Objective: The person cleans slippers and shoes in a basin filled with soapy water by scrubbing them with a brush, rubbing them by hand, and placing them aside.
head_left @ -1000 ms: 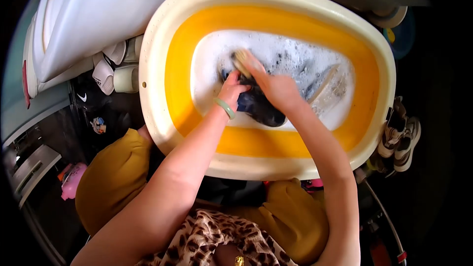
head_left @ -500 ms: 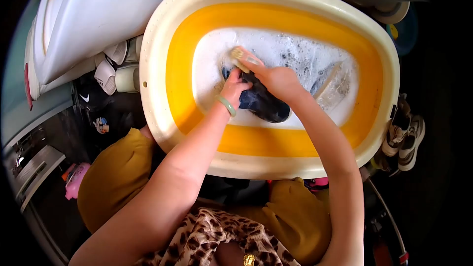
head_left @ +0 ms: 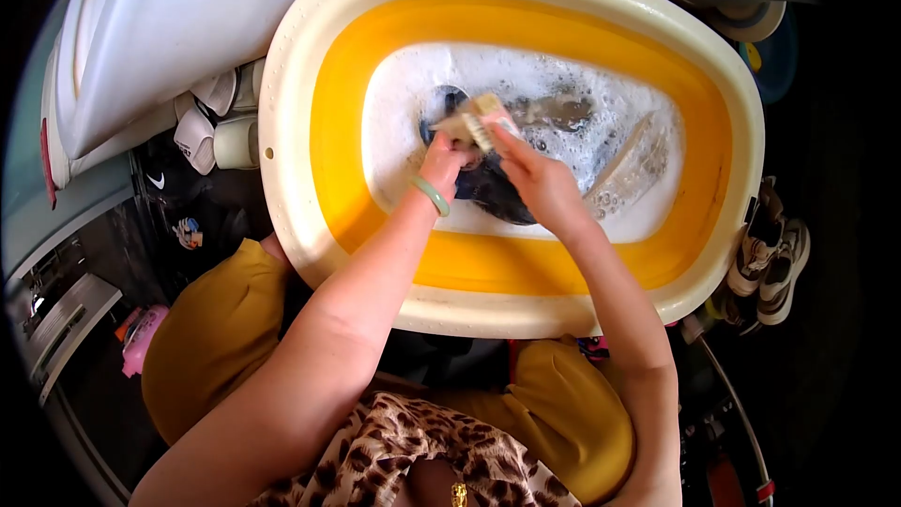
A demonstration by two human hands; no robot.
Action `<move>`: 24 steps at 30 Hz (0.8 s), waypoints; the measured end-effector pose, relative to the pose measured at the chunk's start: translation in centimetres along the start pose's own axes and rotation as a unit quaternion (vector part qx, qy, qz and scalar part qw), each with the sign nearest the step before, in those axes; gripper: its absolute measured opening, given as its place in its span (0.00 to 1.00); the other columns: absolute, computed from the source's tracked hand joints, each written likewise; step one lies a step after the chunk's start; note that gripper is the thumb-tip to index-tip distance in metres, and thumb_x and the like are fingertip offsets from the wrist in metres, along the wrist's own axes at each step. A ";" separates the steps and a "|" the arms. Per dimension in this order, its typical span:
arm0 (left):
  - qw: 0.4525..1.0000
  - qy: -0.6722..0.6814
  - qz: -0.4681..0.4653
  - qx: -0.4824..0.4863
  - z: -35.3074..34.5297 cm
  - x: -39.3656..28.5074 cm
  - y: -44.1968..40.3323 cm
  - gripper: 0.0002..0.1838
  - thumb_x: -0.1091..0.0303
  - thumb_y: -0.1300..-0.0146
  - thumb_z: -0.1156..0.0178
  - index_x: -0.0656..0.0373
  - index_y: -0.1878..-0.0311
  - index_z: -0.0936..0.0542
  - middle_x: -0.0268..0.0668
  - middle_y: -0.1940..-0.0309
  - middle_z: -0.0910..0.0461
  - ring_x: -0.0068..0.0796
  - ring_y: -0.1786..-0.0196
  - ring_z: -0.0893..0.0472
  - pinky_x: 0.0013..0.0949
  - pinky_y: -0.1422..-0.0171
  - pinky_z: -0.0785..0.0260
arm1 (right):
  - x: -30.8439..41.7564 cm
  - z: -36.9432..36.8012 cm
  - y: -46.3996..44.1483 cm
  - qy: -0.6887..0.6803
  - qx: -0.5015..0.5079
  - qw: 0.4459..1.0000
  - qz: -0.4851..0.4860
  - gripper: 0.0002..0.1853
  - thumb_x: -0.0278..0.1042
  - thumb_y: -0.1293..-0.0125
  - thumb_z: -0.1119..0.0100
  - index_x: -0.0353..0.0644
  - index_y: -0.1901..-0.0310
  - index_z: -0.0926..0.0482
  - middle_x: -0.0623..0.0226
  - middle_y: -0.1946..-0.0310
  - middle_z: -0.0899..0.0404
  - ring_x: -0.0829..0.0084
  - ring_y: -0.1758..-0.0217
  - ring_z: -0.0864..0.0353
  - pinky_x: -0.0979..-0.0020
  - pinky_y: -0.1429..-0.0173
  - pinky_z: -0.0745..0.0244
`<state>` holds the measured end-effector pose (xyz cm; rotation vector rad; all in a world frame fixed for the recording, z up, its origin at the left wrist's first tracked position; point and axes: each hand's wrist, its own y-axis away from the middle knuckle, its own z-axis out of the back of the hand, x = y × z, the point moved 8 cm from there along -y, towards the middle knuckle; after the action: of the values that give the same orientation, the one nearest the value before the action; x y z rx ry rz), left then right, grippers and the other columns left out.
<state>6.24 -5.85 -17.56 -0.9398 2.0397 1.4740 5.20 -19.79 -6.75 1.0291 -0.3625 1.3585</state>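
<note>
A yellow-and-cream tub (head_left: 293, 235) holds white suds. In it, my left hand (head_left: 445, 163), with a pale green bangle at the wrist, is closed on a dark blue shoe (head_left: 495, 195) lying partly in the foam. My right hand (head_left: 546, 186) grips a scrub brush (head_left: 490, 120), held over the shoe close to my left fingers; its bristles are blurred by motion. Behind the brush, a dark greyish shape (head_left: 558, 111) shows through the suds. A pale, foam-covered piece (head_left: 633, 167) like a shoe sole slants at the tub's right side.
Sneakers (head_left: 774, 268) stand right of the tub. A large white basin (head_left: 188, 28) leans at the upper left, above white cups (head_left: 235, 143). A pink item (head_left: 144, 340) lies at the lower left, near a metal rack (head_left: 75, 324). My knees flank the tub's near edge.
The brush and my right hand have shifted right and slightly toward me, and the brush has turned. The dark greyish shape now shows in the suds. My left hand stays on the shoe.
</note>
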 end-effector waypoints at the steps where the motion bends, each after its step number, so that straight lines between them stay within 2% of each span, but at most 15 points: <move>1: 0.999 0.014 0.004 0.036 -0.2 -0.1 -0.1 0.32 0.86 0.47 0.48 0.54 0.37 0.35 0.33 0.45 0.27 0.28 0.46 0.26 0.32 0.42 0.32 | 0.8 -0.8 -0.8 0.052 -0.003 0.998 0.019 0.23 0.37 0.35 0.47 0.64 0.38 0.32 0.53 0.62 0.19 0.50 0.61 0.20 0.61 0.57 0.24; 2: 0.999 0.014 0.005 0.039 -0.4 0.1 -0.1 0.32 0.86 0.47 0.48 0.54 0.37 0.35 0.33 0.45 0.27 0.28 0.46 0.26 0.32 0.42 0.32 | 1.2 -1.2 -1.5 0.052 -0.005 0.998 0.017 0.23 0.37 0.35 0.47 0.64 0.38 0.32 0.53 0.62 0.19 0.50 0.61 0.20 0.61 0.57 0.24; 5: 0.996 0.080 0.008 0.045 -1.1 -1.1 0.5 0.33 0.86 0.47 0.47 0.55 0.36 0.37 0.36 0.47 0.26 0.30 0.46 0.25 0.32 0.41 0.33 | 1.3 -2.6 -2.2 0.150 0.034 0.988 0.013 0.23 0.41 0.33 0.52 0.70 0.37 0.34 0.51 0.72 0.21 0.49 0.70 0.22 0.56 0.65 0.27; 6: 0.996 0.081 0.008 0.046 -1.0 -1.1 0.5 0.33 0.86 0.47 0.47 0.55 0.36 0.37 0.36 0.47 0.26 0.30 0.46 0.25 0.32 0.41 0.33 | 0.7 -2.4 -1.4 0.152 0.034 0.988 0.013 0.23 0.41 0.33 0.52 0.70 0.37 0.34 0.51 0.72 0.21 0.49 0.70 0.22 0.56 0.65 0.27; 8: 0.995 0.077 0.056 -0.013 0.0 0.3 0.5 0.34 0.85 0.48 0.46 0.57 0.36 0.38 0.40 0.47 0.26 0.31 0.46 0.26 0.32 0.41 0.32 | -1.5 -1.4 1.8 0.145 0.071 0.987 -0.021 0.23 0.41 0.34 0.50 0.72 0.38 0.34 0.49 0.72 0.22 0.49 0.71 0.22 0.56 0.66 0.27; 9: 0.996 0.072 0.054 0.008 -0.4 0.1 0.5 0.34 0.85 0.48 0.45 0.59 0.36 0.39 0.42 0.47 0.28 0.31 0.45 0.27 0.32 0.42 0.32 | -2.6 -0.3 4.0 0.154 0.081 0.984 -0.035 0.23 0.41 0.34 0.50 0.72 0.38 0.33 0.49 0.72 0.22 0.49 0.71 0.22 0.56 0.67 0.27; 12: 0.998 0.029 0.036 -0.048 0.8 1.3 -0.3 0.33 0.85 0.48 0.45 0.60 0.36 0.39 0.41 0.48 0.28 0.31 0.45 0.27 0.31 0.43 0.32 | -3.2 1.9 5.5 0.194 0.090 0.976 -0.052 0.23 0.40 0.35 0.50 0.72 0.38 0.32 0.49 0.73 0.22 0.50 0.73 0.22 0.56 0.68 0.27; 14: 0.999 0.014 0.036 -0.034 0.5 1.2 -0.2 0.33 0.86 0.48 0.46 0.59 0.36 0.39 0.39 0.47 0.29 0.30 0.45 0.27 0.31 0.43 0.32 | -2.6 2.4 5.3 0.217 0.073 0.971 -0.066 0.22 0.40 0.35 0.49 0.71 0.39 0.31 0.50 0.74 0.22 0.50 0.74 0.22 0.56 0.68 0.27; 16: 0.998 0.069 0.002 0.004 -0.4 -0.1 -0.1 0.30 0.86 0.47 0.48 0.61 0.38 0.36 0.40 0.45 0.29 0.31 0.43 0.28 0.31 0.41 0.34 | 1.5 1.3 1.4 0.158 0.012 0.987 0.039 0.23 0.38 0.36 0.50 0.68 0.38 0.33 0.53 0.76 0.22 0.53 0.75 0.21 0.57 0.70 0.27; 17: 0.997 0.074 -0.024 0.007 -0.7 -1.0 0.3 0.27 0.86 0.46 0.50 0.61 0.41 0.34 0.39 0.45 0.28 0.29 0.44 0.27 0.30 0.43 0.32 | 1.9 0.4 -0.3 0.154 0.008 0.987 0.039 0.23 0.38 0.36 0.50 0.68 0.38 0.33 0.53 0.76 0.22 0.53 0.75 0.21 0.57 0.70 0.27; 19: 0.997 0.073 -0.007 0.011 -0.8 -1.0 0.4 0.26 0.86 0.46 0.50 0.61 0.41 0.33 0.39 0.45 0.28 0.29 0.44 0.27 0.30 0.43 0.32 | 1.7 -1.9 -2.0 0.229 0.037 0.970 0.065 0.24 0.38 0.36 0.50 0.71 0.38 0.35 0.57 0.77 0.21 0.54 0.76 0.21 0.58 0.72 0.27; 22: 0.996 0.081 0.001 0.044 -0.8 -0.7 0.0 0.28 0.87 0.47 0.49 0.62 0.40 0.34 0.39 0.46 0.28 0.29 0.45 0.27 0.31 0.43 0.33 | -1.3 -1.4 1.4 0.239 0.083 0.968 0.004 0.26 0.39 0.35 0.50 0.75 0.36 0.37 0.59 0.77 0.20 0.55 0.75 0.20 0.57 0.71 0.27; 24: 0.996 0.074 0.027 -0.031 0.8 1.1 -0.4 0.30 0.87 0.49 0.47 0.64 0.39 0.35 0.40 0.46 0.28 0.31 0.45 0.28 0.32 0.43 0.33 | -4.8 0.6 5.3 0.233 0.086 0.968 -0.044 0.24 0.40 0.35 0.51 0.76 0.38 0.35 0.57 0.76 0.21 0.55 0.72 0.20 0.56 0.67 0.27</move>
<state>5.81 -5.46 -18.81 -1.0564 2.1497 1.5458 -0.55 -23.87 -7.96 0.8198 0.1527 1.5191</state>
